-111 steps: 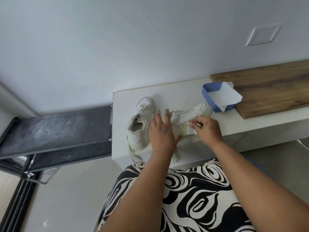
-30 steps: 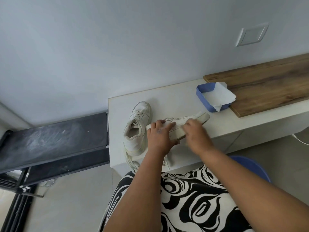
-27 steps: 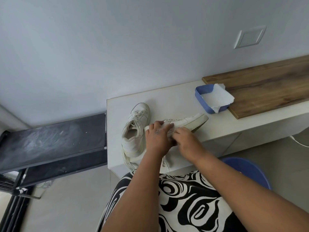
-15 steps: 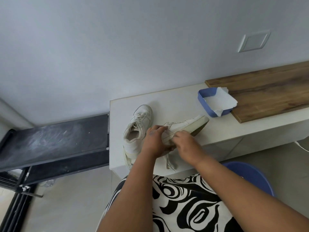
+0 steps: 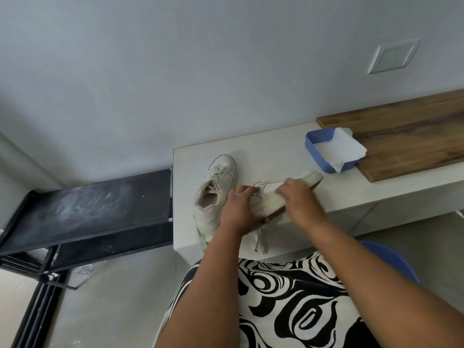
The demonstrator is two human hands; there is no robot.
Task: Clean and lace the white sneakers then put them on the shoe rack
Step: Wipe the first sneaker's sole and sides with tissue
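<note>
Two white sneakers lie on the white bench (image 5: 271, 146). The left sneaker (image 5: 216, 187) stands upright, toe toward the wall. The right sneaker (image 5: 265, 205) is tipped on its side with its tan sole facing me, and its loose laces (image 5: 258, 239) hang over the bench's front edge. My left hand (image 5: 238, 209) grips this sneaker's heel end. My right hand (image 5: 298, 199) lies with curled fingers over the sneaker's side near the toe, and the white wipe it holds is almost wholly hidden under the fingers. The black shoe rack (image 5: 88, 209) stands left of the bench.
A blue tray (image 5: 310, 144) holding white tissue sits at the back right of the bench, against a wooden board (image 5: 401, 136). A blue round stool or basin (image 5: 394, 257) shows under my right arm. Grey wall behind; pale floor below.
The right sneaker has been tipped onto its side, sole toward me. My right hand has slid from the heel end back toward the toe, while my left hand has stayed on the heel.
</note>
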